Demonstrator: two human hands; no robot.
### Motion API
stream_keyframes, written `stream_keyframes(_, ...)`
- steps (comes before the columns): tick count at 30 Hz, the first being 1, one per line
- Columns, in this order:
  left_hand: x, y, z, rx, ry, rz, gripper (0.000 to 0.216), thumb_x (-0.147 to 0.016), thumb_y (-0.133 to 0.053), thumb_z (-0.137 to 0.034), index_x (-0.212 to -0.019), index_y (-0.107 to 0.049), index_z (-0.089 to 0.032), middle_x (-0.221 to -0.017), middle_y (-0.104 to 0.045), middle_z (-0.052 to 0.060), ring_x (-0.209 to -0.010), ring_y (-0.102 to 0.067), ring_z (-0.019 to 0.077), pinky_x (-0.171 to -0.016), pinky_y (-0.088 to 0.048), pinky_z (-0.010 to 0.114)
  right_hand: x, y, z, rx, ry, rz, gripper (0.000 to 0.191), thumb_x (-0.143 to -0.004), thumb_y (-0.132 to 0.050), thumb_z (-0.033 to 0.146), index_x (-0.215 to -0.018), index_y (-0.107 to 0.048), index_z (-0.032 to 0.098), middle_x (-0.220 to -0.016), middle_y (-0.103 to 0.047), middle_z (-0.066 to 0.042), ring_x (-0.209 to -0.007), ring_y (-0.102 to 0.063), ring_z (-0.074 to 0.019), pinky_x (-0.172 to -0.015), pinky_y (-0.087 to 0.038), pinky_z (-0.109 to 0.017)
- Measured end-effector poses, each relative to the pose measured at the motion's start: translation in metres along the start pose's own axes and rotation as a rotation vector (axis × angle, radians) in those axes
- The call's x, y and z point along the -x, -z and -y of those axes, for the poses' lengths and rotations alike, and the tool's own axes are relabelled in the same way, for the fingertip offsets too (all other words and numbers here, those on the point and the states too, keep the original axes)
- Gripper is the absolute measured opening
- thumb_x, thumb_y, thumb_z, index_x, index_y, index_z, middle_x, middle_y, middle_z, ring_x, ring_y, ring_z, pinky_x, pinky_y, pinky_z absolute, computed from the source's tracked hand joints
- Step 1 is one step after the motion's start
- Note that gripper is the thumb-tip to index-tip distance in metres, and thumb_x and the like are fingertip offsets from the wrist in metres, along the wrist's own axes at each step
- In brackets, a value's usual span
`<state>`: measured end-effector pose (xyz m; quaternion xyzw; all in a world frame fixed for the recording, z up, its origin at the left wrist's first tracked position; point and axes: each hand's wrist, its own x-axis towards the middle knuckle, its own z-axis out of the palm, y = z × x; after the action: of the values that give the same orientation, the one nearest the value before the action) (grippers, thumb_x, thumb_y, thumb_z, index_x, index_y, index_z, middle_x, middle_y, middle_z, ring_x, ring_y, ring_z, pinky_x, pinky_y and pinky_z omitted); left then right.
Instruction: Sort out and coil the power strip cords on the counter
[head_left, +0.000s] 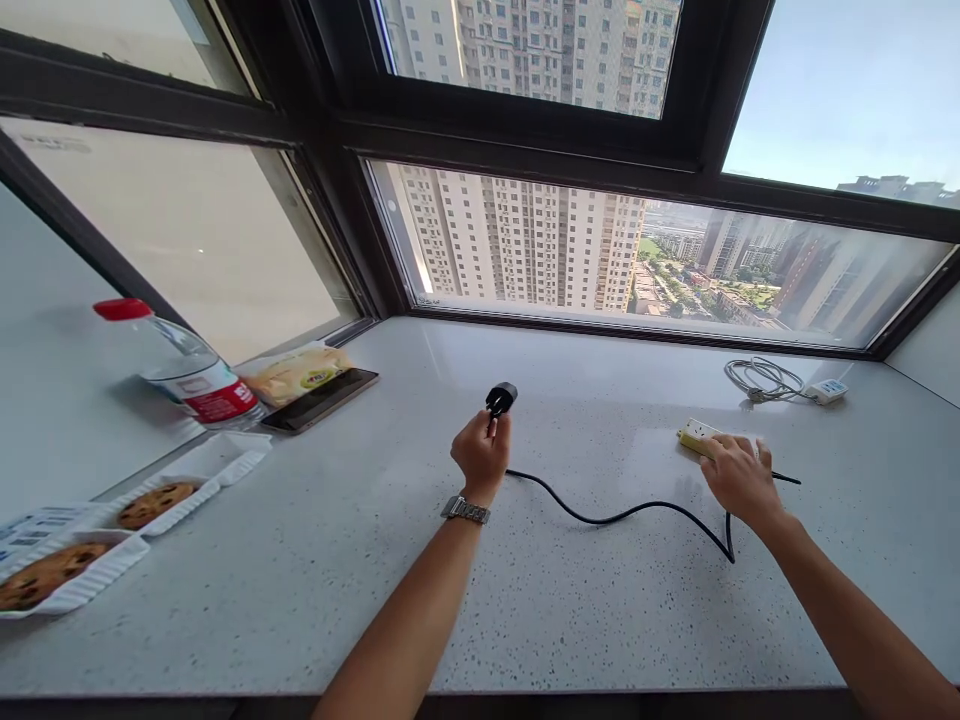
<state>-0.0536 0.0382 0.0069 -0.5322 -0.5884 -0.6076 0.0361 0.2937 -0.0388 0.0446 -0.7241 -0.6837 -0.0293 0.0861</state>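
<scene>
Near the middle of the countertop point(585, 600), my left hand point(480, 455) is closed round the neck of a black plug point(501, 398), whose rounded head sticks up beyond my fingers. A metal-band watch is on that wrist. From beside this hand a black cord point(622, 515) curves over the counter toward the right. My right hand point(742, 480) grips a small white and yellow power strip point(697, 432) from above. Its left end with socket holes shows; the rest is under my fingers. A short black cord piece point(786, 479) shows to the right of this hand.
Behind my right hand lies a coiled grey cable point(761, 380) with a white adapter point(827, 391). At left are a red-capped bottle point(217, 390), a phone point(321, 400), a food packet point(300, 372) and a white tray point(232, 462) holding cookies point(157, 503). Windows border the counter's back.
</scene>
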Motion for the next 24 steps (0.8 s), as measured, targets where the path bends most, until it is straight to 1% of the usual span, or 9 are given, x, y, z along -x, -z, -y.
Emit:
stream_keyframes(3, 0.003, -0.001, -0.003, 0.023, 0.001, 0.056, 0.038, -0.078, -0.054, -0.034, -0.050, -0.033, -0.020, -0.045, -0.034, -0.003, -0.046, -0.030, 0.0110, -0.051, -0.019, 0.024, 0.017, 0.005, 0.031, -0.367, 0.261, 0.330, 0.045, -0.093, -0.036, 0.043, -0.124, -0.058, 0.020, -0.123, -0.061, -0.012, -0.110, -0.055, -0.0267, -0.091, -0.042, -0.041)
stream_keyframes(6, 0.002, 0.000, -0.002, 0.026, 0.016, 0.065, 0.037, -0.079, -0.054, -0.032, -0.050, -0.035, -0.020, -0.045, -0.032, -0.003, -0.046, -0.029, 0.0112, -0.051, -0.018, 0.025, 0.031, 0.008, 0.045, -0.549, 0.387, 0.661, 0.051, -0.084, -0.052, 0.054, -0.122, -0.060, 0.020, -0.105, -0.068, -0.010, -0.087, -0.063, -0.0219, -0.070, -0.046, -0.029)
stream_keyframes(8, 0.000, 0.002, 0.000, 0.013, 0.029, 0.047, 0.037, -0.079, -0.054, -0.031, -0.049, -0.034, -0.019, -0.045, -0.032, -0.003, -0.046, -0.028, 0.0112, -0.051, -0.017, 0.025, 0.035, 0.005, 0.042, -0.557, 0.348, 0.695, 0.055, -0.075, -0.065, 0.054, -0.117, -0.062, 0.020, -0.089, -0.069, -0.006, -0.074, -0.062, -0.0185, -0.058, -0.042, -0.025)
stream_keyframes(10, -0.004, 0.005, 0.002, -0.005, 0.044, 0.021, 0.037, -0.078, -0.054, -0.031, -0.049, -0.034, -0.019, -0.045, -0.032, -0.003, -0.046, -0.027, 0.0111, -0.051, -0.017, 0.025, 0.037, 0.001, 0.031, -0.608, 0.266, 0.749, 0.046, -0.073, -0.066, 0.053, -0.103, -0.066, 0.018, -0.070, -0.064, -0.002, -0.058, -0.056, -0.0137, -0.050, -0.038, -0.023)
stream_keyframes(13, -0.008, 0.007, 0.005, -0.017, 0.087, -0.017, 0.039, -0.079, -0.054, -0.034, -0.049, -0.034, -0.019, -0.045, -0.032, -0.004, -0.046, -0.028, 0.0108, -0.051, -0.018, 0.025, 0.035, -0.006, 0.011, -0.864, 0.192, 0.940, 0.044, -0.075, -0.059, 0.059, -0.071, -0.062, 0.015, -0.044, -0.048, 0.004, -0.038, -0.039, -0.0077, -0.042, -0.034, -0.022)
stream_keyframes(14, -0.009, 0.007, 0.005, -0.006, 0.113, -0.020, 0.040, -0.080, -0.053, -0.036, -0.049, -0.034, -0.020, -0.045, -0.033, -0.004, -0.046, -0.029, 0.0108, -0.050, -0.019, 0.025, 0.033, -0.007, 0.006, -1.003, 0.157, 0.951, 0.047, -0.076, -0.057, 0.062, -0.065, -0.059, 0.016, -0.038, -0.042, 0.006, -0.034, -0.033, -0.0065, -0.041, -0.033, -0.022)
stream_keyframes(17, -0.005, 0.002, 0.002, 0.112, 0.213, 0.031, 0.040, -0.080, -0.052, -0.042, -0.050, -0.038, -0.020, -0.044, -0.036, -0.003, -0.045, -0.033, 0.0110, -0.049, -0.022, 0.024, 0.028, -0.007, 0.007, -1.420, -0.075, 0.698, 0.047, -0.077, -0.053, 0.062, -0.059, -0.049, 0.019, -0.034, -0.027, 0.011, -0.031, -0.020, -0.0050, -0.037, -0.029, -0.021)
stream_keyframes(20, 0.005, -0.005, -0.009, 0.359, 0.353, 0.144, 0.043, -0.078, -0.056, -0.046, -0.049, -0.035, -0.021, -0.043, -0.033, -0.005, -0.042, -0.029, 0.0097, -0.045, -0.022, 0.025, 0.018, -0.005, 0.029, -1.599, -0.250, 0.340, 0.044, -0.076, -0.056, 0.059, -0.059, -0.041, 0.021, -0.038, -0.026, 0.010, -0.033, -0.021, -0.0055, -0.036, -0.026, -0.021)
stream_keyframes(24, 0.024, -0.009, -0.032, 0.770, 0.601, 0.453, 0.054, -0.073, -0.063, -0.052, -0.049, -0.024, -0.023, -0.043, -0.021, -0.008, -0.038, -0.019, 0.0063, -0.039, -0.017, 0.023, 0.003, -0.013, 0.074, -1.444, -0.114, -0.050, 0.048, -0.081, -0.046, 0.063, -0.058, -0.035, 0.023, -0.042, -0.034, 0.006, -0.038, -0.029, -0.0081, -0.040, -0.030, -0.023)
